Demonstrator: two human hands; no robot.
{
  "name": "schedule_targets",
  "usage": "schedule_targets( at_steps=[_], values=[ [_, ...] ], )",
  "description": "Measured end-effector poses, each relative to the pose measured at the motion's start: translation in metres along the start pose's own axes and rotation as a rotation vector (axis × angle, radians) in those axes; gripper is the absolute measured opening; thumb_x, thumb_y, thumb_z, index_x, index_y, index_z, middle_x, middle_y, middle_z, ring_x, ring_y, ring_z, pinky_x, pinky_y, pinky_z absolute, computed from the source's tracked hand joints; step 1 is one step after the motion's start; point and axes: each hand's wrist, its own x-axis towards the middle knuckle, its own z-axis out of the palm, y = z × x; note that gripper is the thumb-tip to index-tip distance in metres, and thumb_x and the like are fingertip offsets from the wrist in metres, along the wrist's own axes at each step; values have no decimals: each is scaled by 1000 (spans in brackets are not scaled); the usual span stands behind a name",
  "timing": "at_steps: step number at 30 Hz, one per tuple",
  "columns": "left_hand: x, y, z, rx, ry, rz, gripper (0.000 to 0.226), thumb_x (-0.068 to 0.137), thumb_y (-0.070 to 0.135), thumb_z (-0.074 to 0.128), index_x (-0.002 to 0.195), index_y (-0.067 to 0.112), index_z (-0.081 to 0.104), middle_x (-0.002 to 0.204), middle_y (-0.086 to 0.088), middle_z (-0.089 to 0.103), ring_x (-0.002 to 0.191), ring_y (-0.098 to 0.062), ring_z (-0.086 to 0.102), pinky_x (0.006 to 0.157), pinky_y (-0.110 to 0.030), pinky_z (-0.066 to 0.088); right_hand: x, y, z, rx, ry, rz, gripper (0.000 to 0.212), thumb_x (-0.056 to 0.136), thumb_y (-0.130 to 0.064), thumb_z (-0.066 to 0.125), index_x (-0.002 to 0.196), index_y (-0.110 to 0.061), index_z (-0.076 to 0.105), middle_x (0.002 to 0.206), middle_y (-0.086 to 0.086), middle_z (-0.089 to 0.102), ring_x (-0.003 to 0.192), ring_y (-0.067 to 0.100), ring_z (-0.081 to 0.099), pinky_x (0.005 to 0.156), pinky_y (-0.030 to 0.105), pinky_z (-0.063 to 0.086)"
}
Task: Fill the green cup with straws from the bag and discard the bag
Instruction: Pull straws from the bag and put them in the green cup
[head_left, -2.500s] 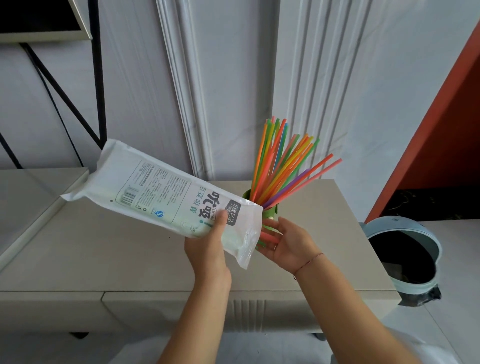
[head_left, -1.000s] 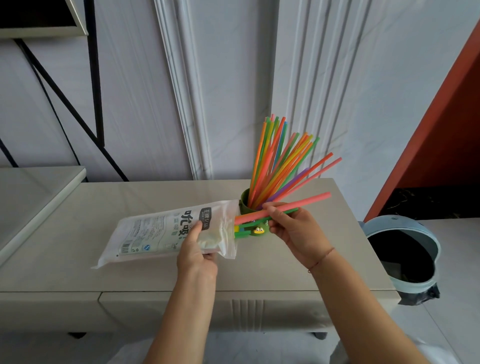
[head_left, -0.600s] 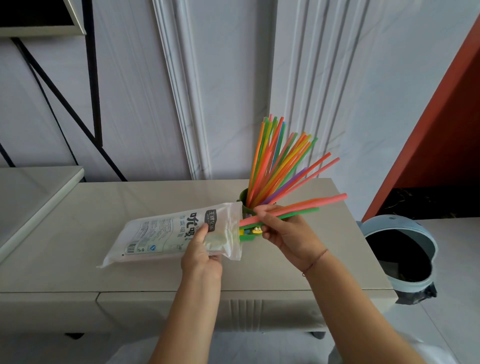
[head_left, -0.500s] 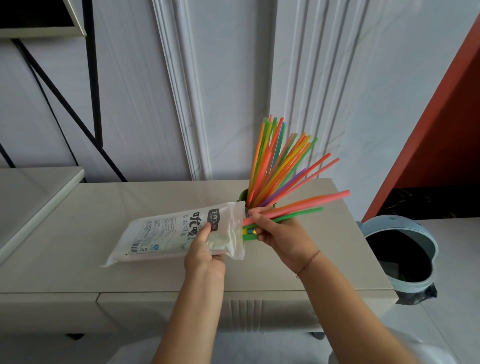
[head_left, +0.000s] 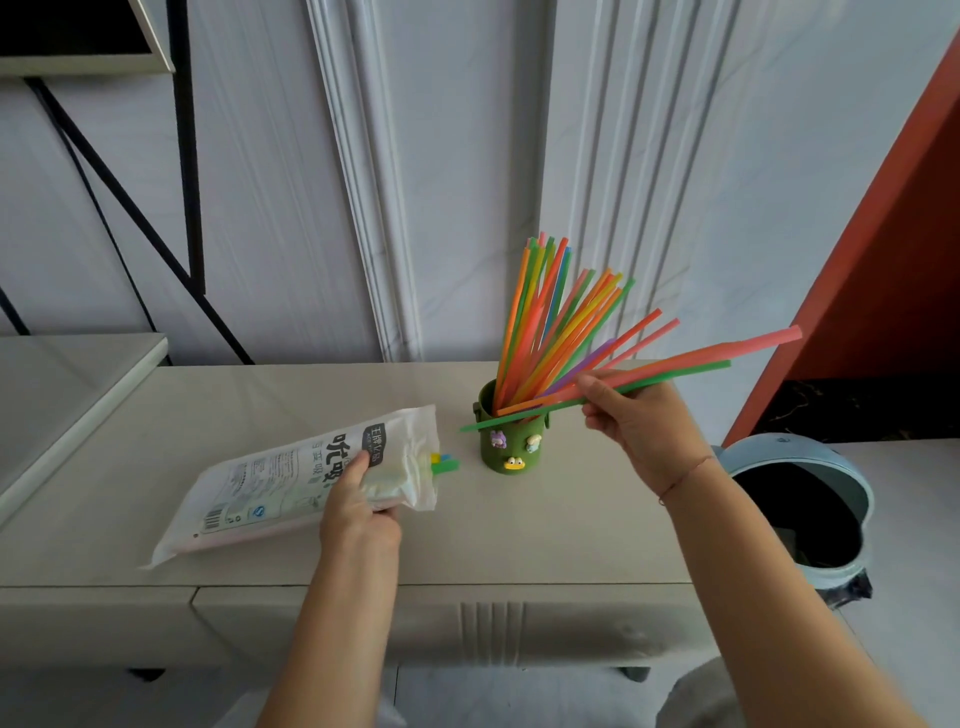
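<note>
Soft, even daylight fills the scene, bright but not harsh, with no visible lamp or window. The pale wall panels (head_left: 467, 156) read a cool bluish white. Shadows are faint: a weak one lies under the bag (head_left: 291, 483) on the desk (head_left: 545, 535), and the inside of the bin (head_left: 810, 514) falls into deep black. A mild sheen shows on the desk top. Wide-angle distortion bows the mouldings and the black frame (head_left: 182, 156) toward the edges. The held straws (head_left: 701, 366) show slight motion blur; the centre is otherwise sharp.
</note>
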Motion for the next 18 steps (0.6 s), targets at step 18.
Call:
schedule_targets(
  at_steps=[18],
  values=[
    [-7, -10, 3, -9, -29, -1, 29, 86, 5, 68, 111, 15, 57, 89, -2, 67, 74, -15, 65, 74, -37, 55, 17, -11, 13, -414, 20, -37, 13, 85, -18, 66, 89, -6, 70, 65, 1, 61, 57, 11, 58, 60, 13, 52]
  ],
)
